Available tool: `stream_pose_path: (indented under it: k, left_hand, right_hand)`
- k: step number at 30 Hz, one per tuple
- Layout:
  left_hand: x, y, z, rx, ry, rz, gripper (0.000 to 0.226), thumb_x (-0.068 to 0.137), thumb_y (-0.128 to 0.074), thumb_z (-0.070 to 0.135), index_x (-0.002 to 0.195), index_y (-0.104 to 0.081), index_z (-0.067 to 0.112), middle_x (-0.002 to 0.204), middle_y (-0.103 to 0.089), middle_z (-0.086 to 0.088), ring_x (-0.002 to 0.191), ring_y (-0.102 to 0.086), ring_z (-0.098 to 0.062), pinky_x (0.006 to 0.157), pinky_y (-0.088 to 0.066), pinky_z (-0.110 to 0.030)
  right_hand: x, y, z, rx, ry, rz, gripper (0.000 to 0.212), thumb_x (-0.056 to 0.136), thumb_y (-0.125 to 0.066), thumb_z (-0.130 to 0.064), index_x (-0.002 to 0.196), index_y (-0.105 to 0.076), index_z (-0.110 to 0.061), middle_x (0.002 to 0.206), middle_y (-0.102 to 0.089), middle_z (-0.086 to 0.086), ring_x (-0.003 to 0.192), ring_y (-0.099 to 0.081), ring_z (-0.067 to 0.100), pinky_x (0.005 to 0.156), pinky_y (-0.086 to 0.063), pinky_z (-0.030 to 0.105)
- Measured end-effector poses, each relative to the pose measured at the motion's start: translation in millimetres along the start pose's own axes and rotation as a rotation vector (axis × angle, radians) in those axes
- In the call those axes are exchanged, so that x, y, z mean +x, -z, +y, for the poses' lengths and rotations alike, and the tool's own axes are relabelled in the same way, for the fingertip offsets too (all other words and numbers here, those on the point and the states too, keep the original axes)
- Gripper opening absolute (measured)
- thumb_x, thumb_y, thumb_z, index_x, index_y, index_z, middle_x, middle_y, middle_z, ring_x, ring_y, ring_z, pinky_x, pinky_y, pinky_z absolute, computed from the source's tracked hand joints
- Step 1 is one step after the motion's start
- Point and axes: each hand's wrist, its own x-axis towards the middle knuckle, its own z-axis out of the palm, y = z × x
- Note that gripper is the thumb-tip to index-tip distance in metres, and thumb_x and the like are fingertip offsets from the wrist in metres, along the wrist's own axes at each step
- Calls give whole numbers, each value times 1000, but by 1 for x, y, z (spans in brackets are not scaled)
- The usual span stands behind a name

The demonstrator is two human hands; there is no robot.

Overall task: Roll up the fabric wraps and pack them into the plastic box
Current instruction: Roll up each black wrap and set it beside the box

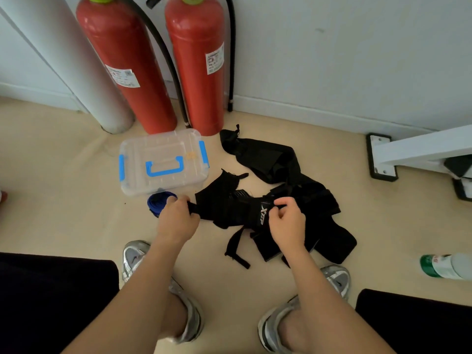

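Note:
A black fabric wrap (229, 203) with a white logo is stretched between my hands above the floor. My left hand (176, 218) grips its left strap end; my right hand (287, 221) pinches its right part near the logo. More black wraps (270, 157) lie in a heap behind and to the right. A rolled blue wrap (159, 201) sits on the floor by my left hand. The clear plastic box (161, 162), with blue latches and handle, stands lid shut just behind the blue roll.
Two red fire extinguishers (122, 65) and a grey cylinder (76, 60) stand against the wall behind the box. A white frame foot (383, 157) is at right. A green-labelled bottle (444, 267) lies at right. My shoes (186, 302) are below my hands.

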Motion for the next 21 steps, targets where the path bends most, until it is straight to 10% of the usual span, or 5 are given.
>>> stream_pose_path:
  k: [11,21]
  left_hand:
    - [8,-23,0,206,17,35,27,98,-65,-5,123,-55,-2,140,-42,-26,84,-65,-45,68,-42,-40]
    - [2,-33,-2,60,-92,172,26,95,-61,-7,119,-57,2,126,-46,-19,77,-56,-38,62,-44,-45]
  right_hand:
    - [-10,-9,26,-626,182,-154,107,89,-87,-23,168,-18,-41,171,-6,7,132,-55,28,83,-65,38]
    - [13,17,11,-474,120,-211,70,88,-85,-37,141,-40,-32,118,-65,-3,102,-69,21,76,-59,36]
